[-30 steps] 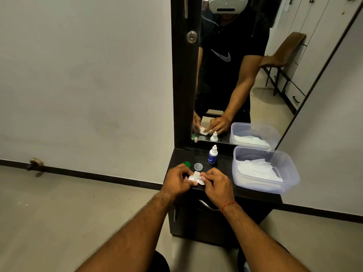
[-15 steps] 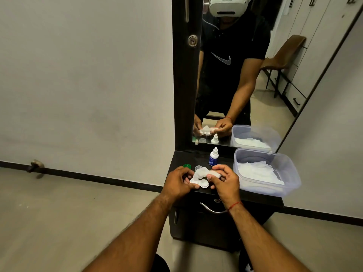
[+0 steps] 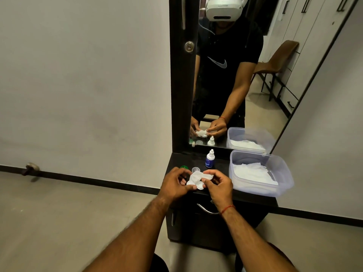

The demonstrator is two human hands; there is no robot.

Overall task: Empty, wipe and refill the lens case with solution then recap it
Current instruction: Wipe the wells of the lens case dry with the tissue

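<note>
since half a second ago we've drawn the tissue point(image 3: 198, 176) up over the lens case point(image 3: 196, 185), still wiping.

our left hand point(image 3: 177, 183) curls shut round the case, steadying it above the dresser top point(image 3: 220, 165); our right hand point(image 3: 217, 183) pinches the tissue closed. green cap point(image 3: 184, 167), clear cap point(image 3: 196, 169) and solution bottle point(image 3: 210, 159) wait just behind, ready for refilling.
</note>
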